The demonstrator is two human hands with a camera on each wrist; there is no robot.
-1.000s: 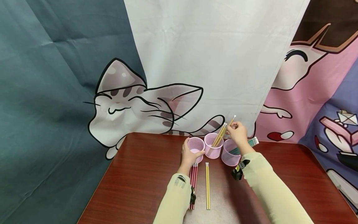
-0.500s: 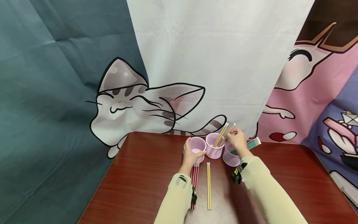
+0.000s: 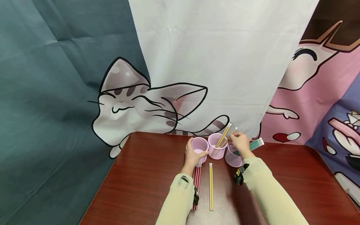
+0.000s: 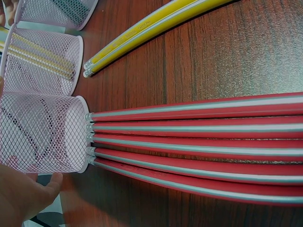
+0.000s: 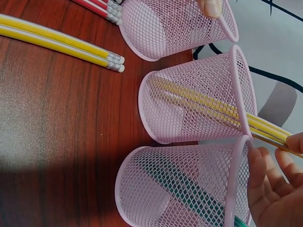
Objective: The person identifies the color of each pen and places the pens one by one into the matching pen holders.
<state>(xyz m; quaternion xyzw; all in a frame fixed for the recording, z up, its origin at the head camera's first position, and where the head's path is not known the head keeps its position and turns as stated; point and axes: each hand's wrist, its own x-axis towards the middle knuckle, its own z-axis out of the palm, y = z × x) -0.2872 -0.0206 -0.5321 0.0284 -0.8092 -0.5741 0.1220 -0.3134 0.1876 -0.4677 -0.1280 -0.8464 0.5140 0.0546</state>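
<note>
Three pink mesh pencil cups stand in a row on the table. My left hand (image 3: 192, 156) grips the left cup (image 4: 40, 135), which has no pencils in it, thumb and fingers spread round its sides. My right hand (image 3: 240, 144) pinches a yellow pencil (image 3: 234, 131) near its eraser end; its lower part is inside the middle cup (image 3: 216, 153). Other yellow pencils (image 3: 225, 132) lean in that cup. Several green pencils (image 3: 256, 143) tilt to the right in the right cup (image 3: 233, 161), partly behind my right hand and wrist.
Several red pencils (image 4: 189, 127) lie side by side in front of the left cup, partly under my left forearm in the head view. Two yellow pencils (image 3: 211, 187) lie to their right on the brown table (image 3: 140, 175). A printed cloth (image 3: 174, 47) hangs behind the table.
My right hand has lowered the yellow pencil deeper into the middle cup, so its eraser end is lower. My left hand stays on the left cup. The head view has shifted slightly.
</note>
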